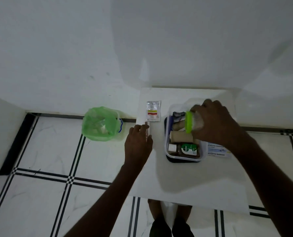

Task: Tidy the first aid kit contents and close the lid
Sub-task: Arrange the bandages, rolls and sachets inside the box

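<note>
- Head view, looking down on a white table (pixel 185 177) set against a white wall, tiled floor below.
- Right hand (pixel 216 122): arm comes in from lower right, wrist bent, palm down, fingers wrapped around a clear bottle (pixel 196 121) with a green cap (pixel 188 122). Grip is closed on the bottle body; cap points left.
- Bottle is held tilted on its side over the far end of the clear plastic box (pixel 168 134), touching or just above the contents; cannot tell which.
- Box sits mid-table on a dark lid (pixel 181 160), which shows under its near and left edges. Box is uncovered.
- Inside the box: brown antiseptic bottle (pixel 186 149) lying flat at the near end, white cap to the left; a beige bandage roll (pixel 180 136) just beyond it; a second roll and dark items further back, partly hidden by the hand.
- Left hand (pixel 139 142): arm reaches in from lower left, palm down at the table's left edge, fingers curled onto a thin white packet (pixel 147 132) with printed text. Pinched or merely pressed on it: cannot tell.
- White sachet (pixel 153 111) lies flat just beyond the left hand, left of the box.
- Blue-and-white plaster packs (pixel 217 151) lie right of the box, partly under the right forearm.
- Bin with green liner (pixel 100 124) on the floor, left of the table.
- Hands are well apart, box between them.
</note>
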Demonstrator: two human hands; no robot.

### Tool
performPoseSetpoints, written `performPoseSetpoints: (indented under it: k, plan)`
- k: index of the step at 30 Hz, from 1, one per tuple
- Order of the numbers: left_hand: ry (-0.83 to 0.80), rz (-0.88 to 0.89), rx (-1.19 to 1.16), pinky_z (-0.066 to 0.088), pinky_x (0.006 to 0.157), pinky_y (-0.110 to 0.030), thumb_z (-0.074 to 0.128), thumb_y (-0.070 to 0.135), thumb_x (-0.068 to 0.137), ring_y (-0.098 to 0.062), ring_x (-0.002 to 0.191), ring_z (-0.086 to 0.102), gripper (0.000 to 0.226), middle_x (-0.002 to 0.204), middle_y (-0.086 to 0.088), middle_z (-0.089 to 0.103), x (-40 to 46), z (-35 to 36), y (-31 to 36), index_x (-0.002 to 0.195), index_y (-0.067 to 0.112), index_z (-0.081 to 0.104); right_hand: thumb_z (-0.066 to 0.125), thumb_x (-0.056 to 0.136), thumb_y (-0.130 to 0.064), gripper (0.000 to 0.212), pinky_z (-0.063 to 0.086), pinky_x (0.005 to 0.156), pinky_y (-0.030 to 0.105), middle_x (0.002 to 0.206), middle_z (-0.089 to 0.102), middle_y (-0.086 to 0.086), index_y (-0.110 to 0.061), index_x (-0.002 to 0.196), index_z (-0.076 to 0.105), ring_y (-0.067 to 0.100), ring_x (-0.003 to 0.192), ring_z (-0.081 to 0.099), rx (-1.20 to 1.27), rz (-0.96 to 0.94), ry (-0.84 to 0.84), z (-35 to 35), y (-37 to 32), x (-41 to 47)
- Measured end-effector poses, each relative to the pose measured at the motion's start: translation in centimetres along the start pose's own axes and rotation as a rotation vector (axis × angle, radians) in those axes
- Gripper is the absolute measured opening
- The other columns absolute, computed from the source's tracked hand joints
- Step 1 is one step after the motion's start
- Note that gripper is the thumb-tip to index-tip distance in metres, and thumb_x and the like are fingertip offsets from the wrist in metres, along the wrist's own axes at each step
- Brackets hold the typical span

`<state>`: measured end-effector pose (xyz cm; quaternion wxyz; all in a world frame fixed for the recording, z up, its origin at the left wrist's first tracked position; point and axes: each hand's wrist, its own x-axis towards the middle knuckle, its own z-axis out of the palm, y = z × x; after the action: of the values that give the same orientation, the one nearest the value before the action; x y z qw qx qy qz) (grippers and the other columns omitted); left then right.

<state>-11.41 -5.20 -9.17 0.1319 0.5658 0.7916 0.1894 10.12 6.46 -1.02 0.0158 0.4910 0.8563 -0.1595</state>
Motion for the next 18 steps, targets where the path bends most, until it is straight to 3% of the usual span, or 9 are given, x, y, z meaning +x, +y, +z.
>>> performPoseSetpoints:
  k: [4,9,18]
  plan:
    - [0.019,-0.006,-0.004,0.055,0.075,-0.042,0.061,0.016,0.085,-0.030,0.099,0.056,0.034,0.109,-0.009,0.064,-0.2,0.6,-0.5,0.118,0.011,0.062,0.077,0.064,-0.038,0.067,0.036,0.089,0.039,0.111,0.055,0.016,-0.014,0.124,0.059,0.037,0.108,0.046,-0.065,0.025,-0.086,0.8,-0.5,0.6]
    - [0.022,-0.007,-0.017,0.055,0.075,-0.042,0.061,0.011,0.083,-0.031,0.100,0.057,0.034,0.109,-0.010,0.065,-0.2,0.9,-0.7,0.117,0.010,0.062,0.072,0.072,-0.038,0.064,0.041,0.090,0.041,0.114,0.056,0.013,-0.015,0.129,0.053,0.034,0.109,0.049,-0.030,-0.013,-0.096,1.5,-1.3,2.2]
    - [-0.085,-0.017,-0.024,0.055,0.082,-0.043,0.066,0.026,0.089,-0.030,0.108,0.057,0.044,0.123,-0.009,0.060,-0.1,1.7,-1.1,0.130,0.014,0.056,0.080,0.068,-0.030,0.066,0.044,0.089,0.043,0.112,0.065,0.011,-0.017,0.129,0.057,0.032,0.102,0.055,0.112,-0.081,0.120,4.6,-1.5,2.5]
